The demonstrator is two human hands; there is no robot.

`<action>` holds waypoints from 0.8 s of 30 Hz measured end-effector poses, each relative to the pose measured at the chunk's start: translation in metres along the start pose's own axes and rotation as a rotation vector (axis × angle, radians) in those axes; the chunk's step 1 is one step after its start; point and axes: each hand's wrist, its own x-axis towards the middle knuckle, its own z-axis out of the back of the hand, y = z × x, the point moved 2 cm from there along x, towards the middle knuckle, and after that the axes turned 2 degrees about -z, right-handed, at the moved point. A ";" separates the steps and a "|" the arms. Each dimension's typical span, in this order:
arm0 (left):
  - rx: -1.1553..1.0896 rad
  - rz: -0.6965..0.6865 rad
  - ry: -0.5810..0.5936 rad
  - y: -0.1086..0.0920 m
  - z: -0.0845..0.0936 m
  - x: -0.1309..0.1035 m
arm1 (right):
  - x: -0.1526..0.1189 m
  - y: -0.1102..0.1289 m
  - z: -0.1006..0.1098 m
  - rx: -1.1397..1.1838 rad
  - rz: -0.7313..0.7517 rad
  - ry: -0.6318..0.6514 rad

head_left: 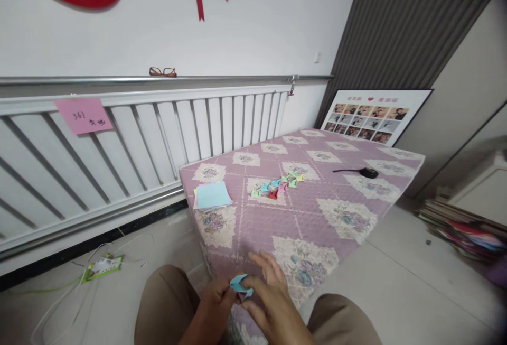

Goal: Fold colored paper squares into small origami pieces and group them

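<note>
Both hands meet at the near edge of the bed, at six o'clock in the view, between the person's knees. On the left, the left hand [216, 298] pinches one end of a small blue paper piece [241, 285], thumb and fingers closed on it; just to its right, the right hand [273, 302] covers the other end, thumb pressing the paper while the remaining fingers spread loosely over the purple quilt [317, 218]. That paper looks very light and thin, partly folded, so it should bend and crease at the slightest pressure and could tear or spring open if pulled; the safest hold seems to be a fingertip pinch along its folded edges, as both hands have it now. How tightly the right thumb bears down cannot be told. Farther out, going left to right: a pink note [83, 115] stuck on the radiator at ten o'clock, a stack of coloured paper sheets [213, 196] on the quilt's corner at eleven o'clock, a little row of folded paper shapes [278, 186] at twelve o'clock, and a black object with a cord [368, 173] at one o'clock.
</note>
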 end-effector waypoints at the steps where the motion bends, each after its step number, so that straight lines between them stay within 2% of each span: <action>1: 0.002 0.008 0.019 0.002 0.001 0.000 | 0.000 0.000 0.000 0.004 0.004 0.001; 6: 0.059 -0.007 0.142 0.002 -0.001 0.000 | 0.001 -0.002 -0.002 -0.004 0.029 -0.051; 12: 0.057 0.012 0.120 -0.006 -0.003 -0.003 | 0.001 0.001 -0.002 -0.007 0.037 -0.047; 20: -0.001 -0.024 0.126 0.004 -0.006 -0.004 | 0.001 0.001 -0.007 -0.018 0.046 -0.050; 24: 0.020 -0.031 0.149 -0.004 -0.006 -0.004 | 0.001 0.000 -0.007 -0.030 0.061 -0.066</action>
